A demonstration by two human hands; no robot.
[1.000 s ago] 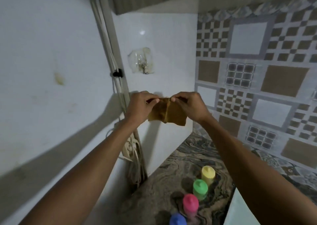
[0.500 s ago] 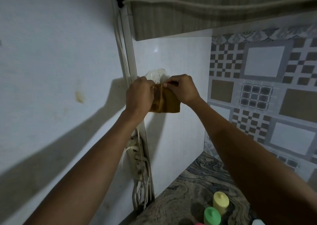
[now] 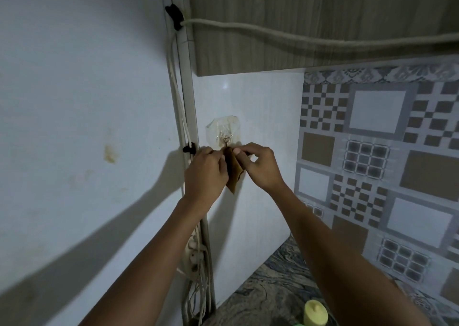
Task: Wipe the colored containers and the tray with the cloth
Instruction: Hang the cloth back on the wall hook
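Your left hand (image 3: 206, 174) and right hand (image 3: 260, 168) are both bare: no gloves, rings, watch or bands. Forearms are bare too, right up to the near frame edge, with no sleeve or cuff in view. Nails are short and unpainted where visible. No markings or tape anywhere on either arm.

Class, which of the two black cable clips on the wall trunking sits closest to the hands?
The lower clip, just beside the left hand; the other sits high by the cabinet.
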